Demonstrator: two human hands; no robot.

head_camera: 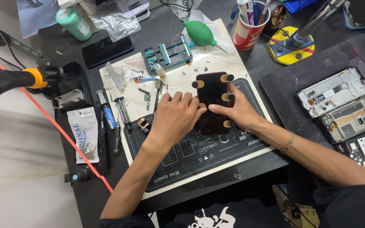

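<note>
A black phone (211,93) lies face up on the white and black work mat (199,152), with several tan spring clips (227,78) clamped on its edges. My left hand (177,116) rests against the phone's left edge, fingers curled at its side. From the right side, my right hand (236,110) grips the same phone, the thumb lying across the screen and the fingers by the right-hand clips. Both hands hold the phone.
Screwdrivers and tweezers (110,118) lie at the mat's left edge, a blue holder jig (168,52) and green air blower (201,33) at the back. A red cup of tools (249,27) stands behind. Opened phone frames (339,95) lie right. A hot-air handle (9,80) juts in left.
</note>
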